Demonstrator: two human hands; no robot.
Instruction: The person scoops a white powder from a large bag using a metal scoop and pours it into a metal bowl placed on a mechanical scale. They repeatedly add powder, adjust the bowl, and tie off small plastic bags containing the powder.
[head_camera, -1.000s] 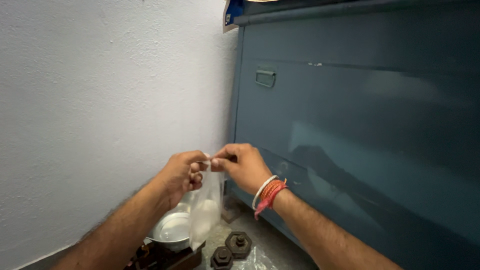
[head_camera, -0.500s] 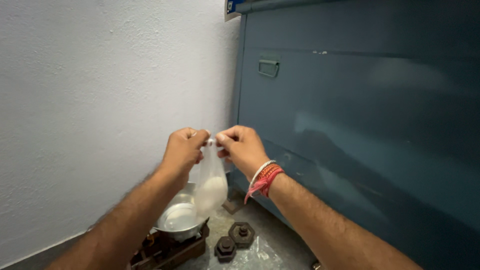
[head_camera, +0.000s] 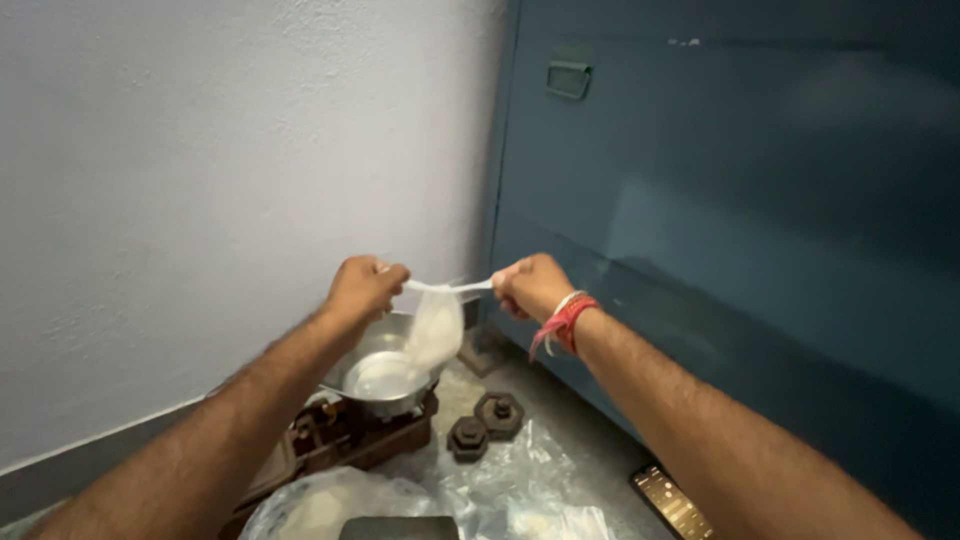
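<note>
Clear thin plastic: a small bag (head_camera: 436, 325) of white powder or grain hangs in mid-air between the two hands, above the near-left part of the floor.

Head view, the only one:
- Left hand (head_camera: 365, 287) is clenched on one end of the bag's neck; right hand (head_camera: 530, 285) is clenched on the other end. The neck is stretched flat and taut between them (looks like a knot being pulled tight, hence the outward pull).
- Bag body sags below the neck, directly over a steel pan (head_camera: 385, 372), so any spill would likely land in the pan.
- Pan sits on a brown balance scale (head_camera: 340, 440) at the foot of the white wall (head_camera: 200, 180) on the left.
- Two dark hexagonal weights (head_camera: 485, 425) rest on the floor just right of the scale, apart from the pan and within easy reach.
- More plastic bags (head_camera: 470, 490) lie nearer, in front of the weights.
- Blue metal cabinet (head_camera: 750, 200) fills the right and far side.
- Red thread bands (head_camera: 562, 318) sit on the right wrist.
- A flat dark gadget (head_camera: 672, 503) lies near right; its type is unclear.
</note>
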